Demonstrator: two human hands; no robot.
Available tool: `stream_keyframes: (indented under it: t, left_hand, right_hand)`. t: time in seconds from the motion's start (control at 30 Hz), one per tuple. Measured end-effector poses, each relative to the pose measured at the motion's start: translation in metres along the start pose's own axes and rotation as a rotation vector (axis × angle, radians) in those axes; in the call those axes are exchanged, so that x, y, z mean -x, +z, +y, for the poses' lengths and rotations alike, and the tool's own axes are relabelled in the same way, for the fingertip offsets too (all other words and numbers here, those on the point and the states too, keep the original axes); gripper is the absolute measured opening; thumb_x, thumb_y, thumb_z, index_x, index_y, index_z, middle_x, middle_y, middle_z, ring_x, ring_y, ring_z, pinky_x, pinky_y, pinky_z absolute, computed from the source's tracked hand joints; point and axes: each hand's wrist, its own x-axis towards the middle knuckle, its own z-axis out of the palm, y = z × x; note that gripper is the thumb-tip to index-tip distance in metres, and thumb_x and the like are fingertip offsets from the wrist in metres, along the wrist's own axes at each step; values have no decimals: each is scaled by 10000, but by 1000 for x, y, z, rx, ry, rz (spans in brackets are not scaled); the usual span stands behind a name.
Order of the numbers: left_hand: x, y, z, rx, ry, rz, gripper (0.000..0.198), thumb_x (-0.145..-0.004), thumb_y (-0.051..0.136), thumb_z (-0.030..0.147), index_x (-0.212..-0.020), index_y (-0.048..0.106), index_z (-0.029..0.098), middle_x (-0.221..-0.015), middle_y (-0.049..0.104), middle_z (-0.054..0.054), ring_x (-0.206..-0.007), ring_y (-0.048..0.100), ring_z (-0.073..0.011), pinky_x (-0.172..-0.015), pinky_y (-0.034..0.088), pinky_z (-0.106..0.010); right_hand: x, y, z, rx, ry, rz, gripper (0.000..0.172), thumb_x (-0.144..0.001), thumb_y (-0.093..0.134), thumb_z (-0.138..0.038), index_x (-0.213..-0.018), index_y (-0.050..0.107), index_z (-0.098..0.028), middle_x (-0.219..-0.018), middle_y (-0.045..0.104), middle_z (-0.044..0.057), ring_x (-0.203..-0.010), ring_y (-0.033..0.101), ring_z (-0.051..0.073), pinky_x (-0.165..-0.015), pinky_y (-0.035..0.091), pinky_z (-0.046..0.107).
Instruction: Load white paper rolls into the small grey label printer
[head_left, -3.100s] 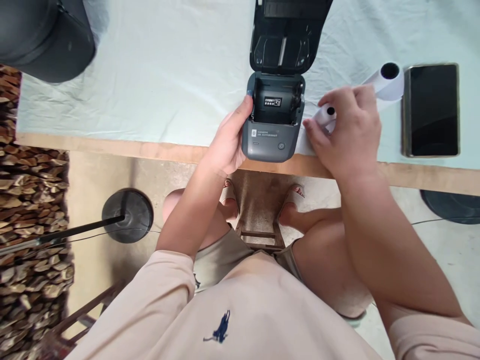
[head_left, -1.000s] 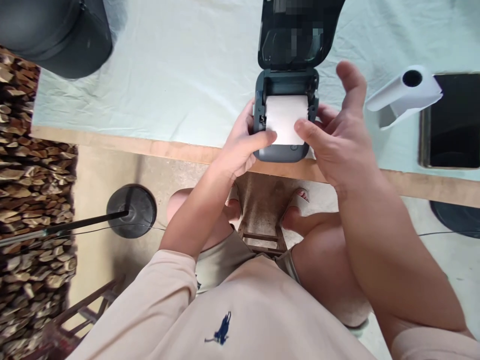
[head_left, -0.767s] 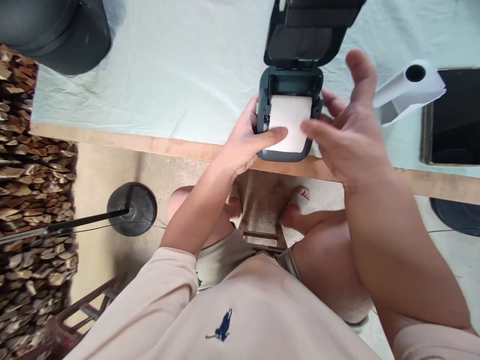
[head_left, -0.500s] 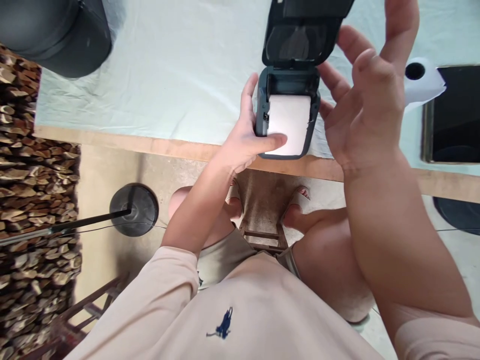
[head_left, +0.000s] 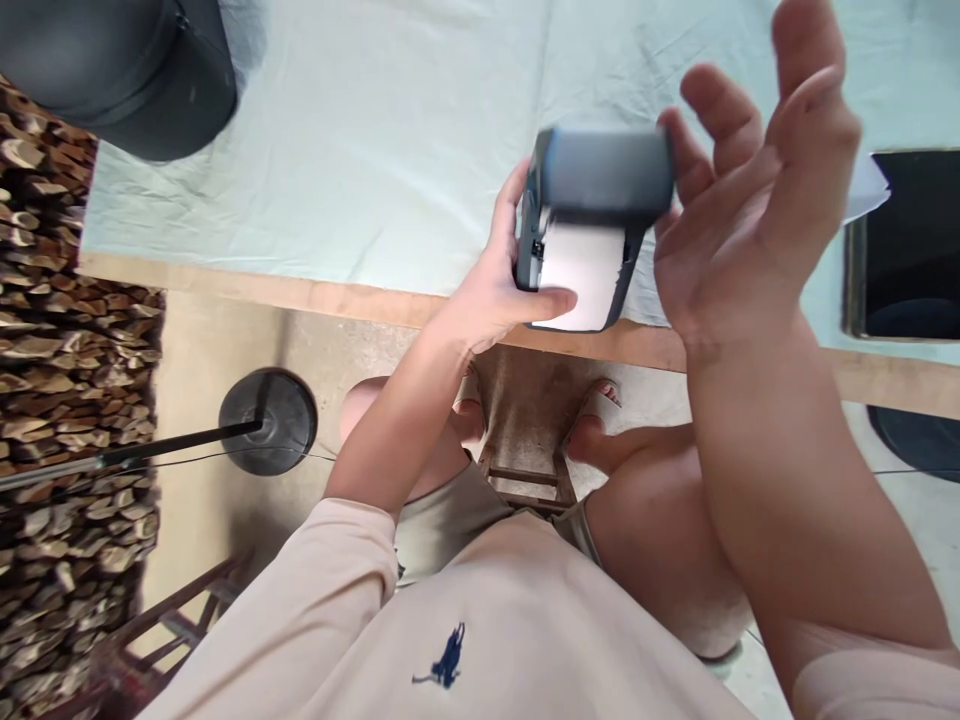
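Observation:
My left hand (head_left: 510,270) grips a small dark label printer (head_left: 530,262) by its left side, over the table's front edge. Its thumb presses on the white paper (head_left: 585,265) that lies in the printer's bay. The printer's lid (head_left: 606,175) is tilted partway down over the bay and blurred by motion. To the right of the printer, my right hand (head_left: 750,190) has its fingers spread, palm up, holding nothing. Its fingertips are close by the lid's right edge; whether they touch it I cannot tell.
A black cylinder (head_left: 127,80) stands at the table's back left. On the right lie a dark-screened tablet (head_left: 911,240) and some white paper (head_left: 868,190), partly behind my right hand. Stacked firewood (head_left: 75,420) and a round black stand base (head_left: 268,420) are at lower left.
The printer's lid has swung from upright down toward the bay. My right hand has shifted slightly right, hiding more of the white paper roll. My left hand keeps its grip.

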Motion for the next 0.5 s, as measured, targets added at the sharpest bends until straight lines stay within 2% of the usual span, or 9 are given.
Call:
stream_keyframes:
  t: [0.07, 0.17, 0.27, 0.37, 0.43, 0.5]
  left_hand:
    - [1, 0, 1, 11, 5, -8, 1232, -544, 756, 303, -1487, -37, 321, -1476, 386, -37, -1330, 466, -269, -1078, 449, -391]
    - [4, 4, 8, 72, 1, -4, 1188, -572, 779, 325, -1482, 14, 326, -1449, 426, -24, -1378, 431, -254, -1116, 424, -383]
    - [9, 12, 17, 205, -43, 49, 848, -728, 677, 471, -1427, 225, 307, -1294, 565, -32, -1336, 491, -249, -1070, 477, -390]
    - [13, 20, 25, 286, -98, 126, 475, -827, 551, 510, -1207, 493, 232, -1144, 643, -43, -1291, 539, -259, -1043, 506, -391]
    - [13, 23, 28, 307, -120, 153, 339, -845, 555, 448, -1085, 551, 208, -1083, 663, -31, -1290, 542, -253, -1050, 509, -379]
    - [12, 25, 30, 338, -125, 148, 286, -851, 564, 394, -1060, 558, 199, -1035, 674, -20, -1296, 540, -243, -1051, 517, -374]
  right_hand:
    - [2, -1, 8, -1, 39, 15, 444, -831, 454, -534, -1247, 390, -396, -1263, 502, -69, -1207, 531, 103, -998, 512, 285]
    - [7, 2, 21, -4, 71, -67, 532, -761, 584, -526, -1224, 389, -352, -1152, 546, -20, -1035, 586, 111, -893, 546, 289]
    - [14, 8, 25, -2, 104, -166, 657, -734, 660, -435, -1281, 303, -365, -1017, 574, -25, -894, 593, 87, -807, 550, 262]
    - [19, 11, 22, -44, 167, -204, 718, -730, 680, -381, -1299, 243, -390, -1003, 580, -35, -824, 598, 72, -737, 547, 239]
    - [21, 11, 18, -68, 193, -189, 736, -702, 711, -363, -1288, 268, -382, -1031, 579, -30, -848, 606, 75, -724, 545, 221]
    - [21, 11, 16, -73, 211, -171, 742, -676, 736, -349, -1275, 299, -379, -1049, 575, -30, -863, 609, 77, -711, 544, 210]
